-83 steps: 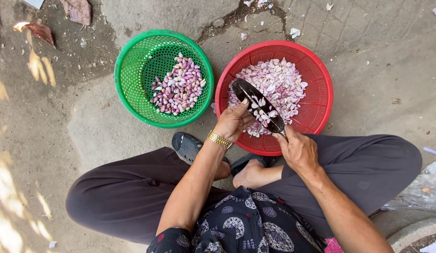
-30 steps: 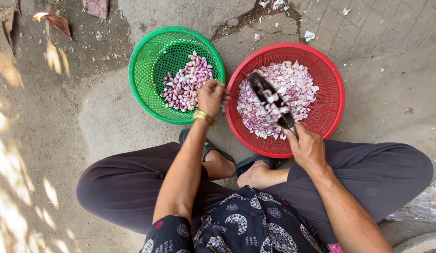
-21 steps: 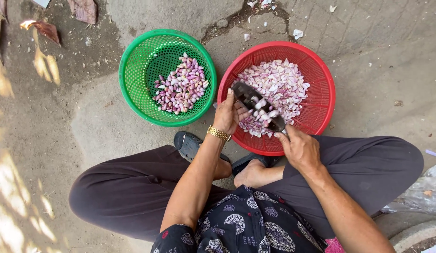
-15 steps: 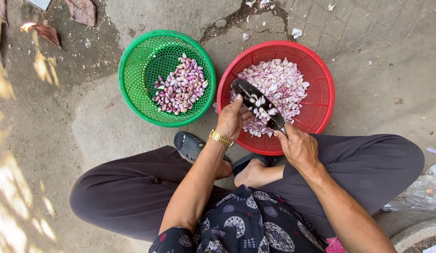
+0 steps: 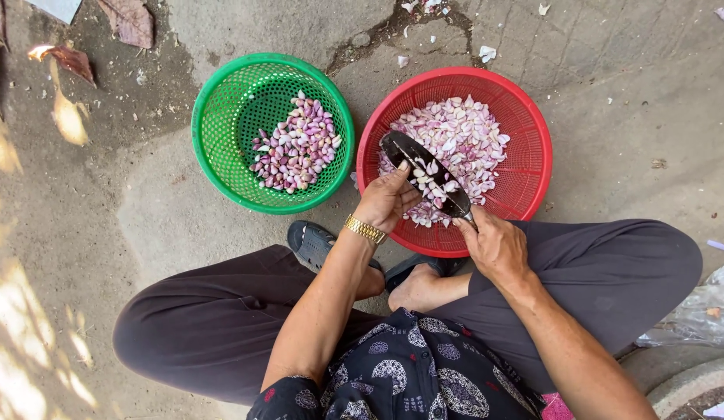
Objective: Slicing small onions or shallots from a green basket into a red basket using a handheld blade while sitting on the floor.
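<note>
View from my head, looking down as I sit cross-legged on a grey concrete floor point(image 5: 626, 117). No printed package, label or sign shows; the only wrapping in view is a crumpled clear plastic bag point(image 5: 692, 315) at the right edge, beside my right knee.

My right hand point(image 5: 498, 247) is closed around the handle of a dark, broad-bladed knife point(image 5: 426, 174), whose blade slants up and to the left over the near part of a round red perforated plastic basket point(image 5: 525, 117). Pale peel scraps cling to the flat of the blade. My left hand point(image 5: 387, 201), with a gold metal watch band point(image 5: 365, 229) at the wrist, is curled at the blade's lower left edge, thumb up against the steel; what the fingers pinch is hidden, so I cannot tell.

The red basket holds a heap of pale pink-white peeled shallot pieces and skins point(image 5: 463, 140), lying just beyond both hands and partly under the blade. To its left, rims nearly touching, stands a round green perforated plastic basket point(image 5: 222, 117) holding a smaller pile of purple unpeeled shallot cloves point(image 5: 296, 148), near my left hand but apart from it.

A dark rubber sandal point(image 5: 311, 241) lies under my left forearm. Dry brown leaves point(image 5: 129, 19) lie at the upper left.
</note>
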